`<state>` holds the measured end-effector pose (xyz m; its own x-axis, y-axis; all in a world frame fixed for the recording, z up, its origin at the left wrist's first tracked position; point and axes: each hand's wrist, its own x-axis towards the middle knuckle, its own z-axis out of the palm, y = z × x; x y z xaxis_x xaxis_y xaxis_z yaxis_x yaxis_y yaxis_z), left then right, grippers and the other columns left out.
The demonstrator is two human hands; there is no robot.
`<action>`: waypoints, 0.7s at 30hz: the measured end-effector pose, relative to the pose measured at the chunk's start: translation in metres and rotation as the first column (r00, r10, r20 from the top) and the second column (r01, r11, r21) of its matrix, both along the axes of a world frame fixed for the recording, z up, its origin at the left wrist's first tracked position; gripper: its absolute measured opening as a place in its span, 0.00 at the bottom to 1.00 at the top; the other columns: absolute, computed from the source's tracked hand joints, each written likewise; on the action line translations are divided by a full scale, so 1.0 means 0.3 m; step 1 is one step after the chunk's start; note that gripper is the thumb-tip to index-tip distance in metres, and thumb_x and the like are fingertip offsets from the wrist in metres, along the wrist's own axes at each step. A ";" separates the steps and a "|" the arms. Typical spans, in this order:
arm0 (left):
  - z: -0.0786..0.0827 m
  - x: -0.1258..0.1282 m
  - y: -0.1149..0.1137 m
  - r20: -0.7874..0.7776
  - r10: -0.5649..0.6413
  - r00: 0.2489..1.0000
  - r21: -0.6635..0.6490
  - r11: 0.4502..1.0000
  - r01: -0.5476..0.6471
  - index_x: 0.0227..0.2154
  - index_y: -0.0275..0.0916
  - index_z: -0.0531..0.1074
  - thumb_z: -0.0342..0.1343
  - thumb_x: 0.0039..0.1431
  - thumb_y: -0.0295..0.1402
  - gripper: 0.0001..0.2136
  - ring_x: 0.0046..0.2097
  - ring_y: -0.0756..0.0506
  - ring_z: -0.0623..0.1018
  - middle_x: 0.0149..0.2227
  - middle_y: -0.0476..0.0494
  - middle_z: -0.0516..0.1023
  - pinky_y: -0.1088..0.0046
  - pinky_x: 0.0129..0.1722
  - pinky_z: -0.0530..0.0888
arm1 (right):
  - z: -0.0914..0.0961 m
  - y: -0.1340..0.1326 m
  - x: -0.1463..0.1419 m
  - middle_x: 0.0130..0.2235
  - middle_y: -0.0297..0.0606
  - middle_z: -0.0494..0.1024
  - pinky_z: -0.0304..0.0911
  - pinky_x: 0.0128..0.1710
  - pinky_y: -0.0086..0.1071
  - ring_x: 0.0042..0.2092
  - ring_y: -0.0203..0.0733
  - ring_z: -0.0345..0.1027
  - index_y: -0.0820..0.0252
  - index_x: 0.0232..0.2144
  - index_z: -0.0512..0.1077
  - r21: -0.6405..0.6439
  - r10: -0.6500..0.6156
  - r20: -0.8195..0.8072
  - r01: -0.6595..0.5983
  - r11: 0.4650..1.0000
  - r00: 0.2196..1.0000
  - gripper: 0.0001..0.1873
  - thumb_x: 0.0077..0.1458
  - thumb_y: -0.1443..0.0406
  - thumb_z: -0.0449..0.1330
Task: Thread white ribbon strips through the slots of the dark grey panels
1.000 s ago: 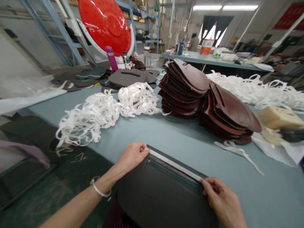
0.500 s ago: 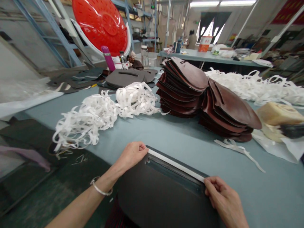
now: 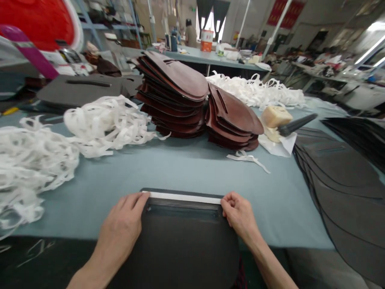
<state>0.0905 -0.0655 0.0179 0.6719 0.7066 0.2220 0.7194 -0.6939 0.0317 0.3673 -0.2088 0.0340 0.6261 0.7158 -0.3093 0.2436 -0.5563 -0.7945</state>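
Head view, moved: panel swung level, hands now side by side.
Left hand [image 3: 120,228]: fingers pinching left end of white strip [image 3: 180,197].
Right hand [image 3: 240,212]: fingers clenched on strip's right end.
Dark panel [image 3: 180,245]: at near edge of blue-gray table [image 3: 186,168], strip along its slot.
Beyond: brown leather stacks [image 3: 171,96].

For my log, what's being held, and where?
The left hand and right hand hold a white strip by its two ends, on a dark panel.
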 end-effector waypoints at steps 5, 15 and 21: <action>0.028 0.008 -0.050 -0.288 -0.019 0.958 0.083 0.996 0.045 0.62 0.50 0.56 0.41 0.55 0.15 0.33 0.47 0.37 0.71 0.51 0.34 0.69 0.62 0.41 0.71 | -0.010 0.001 0.000 0.17 0.28 0.69 0.50 0.21 0.24 0.18 0.30 0.59 0.58 0.23 0.65 -0.033 0.036 0.124 -0.032 0.999 0.992 0.07 0.50 0.64 0.51; -0.013 0.066 -0.070 -0.167 -0.100 0.981 0.073 0.991 0.114 0.57 0.35 0.64 0.46 0.59 0.22 0.22 0.56 0.35 0.66 0.53 0.30 0.67 0.58 0.53 0.68 | 0.004 0.008 -0.029 0.19 0.29 0.68 0.44 0.24 0.28 0.22 0.35 0.60 0.58 0.33 0.69 -0.259 0.207 0.579 -0.062 0.964 0.789 0.06 0.53 0.69 0.53; -0.005 0.123 -0.071 -0.049 -0.114 0.992 0.046 0.992 0.117 0.59 0.51 0.59 0.53 0.59 0.43 0.25 0.60 0.28 0.61 0.57 0.30 0.62 0.46 0.54 0.65 | 0.003 0.053 -0.127 0.33 0.37 0.71 0.52 0.31 0.31 0.33 0.40 0.63 0.55 0.48 0.69 -0.195 0.418 0.822 -0.500 0.844 0.386 0.17 0.59 0.70 0.50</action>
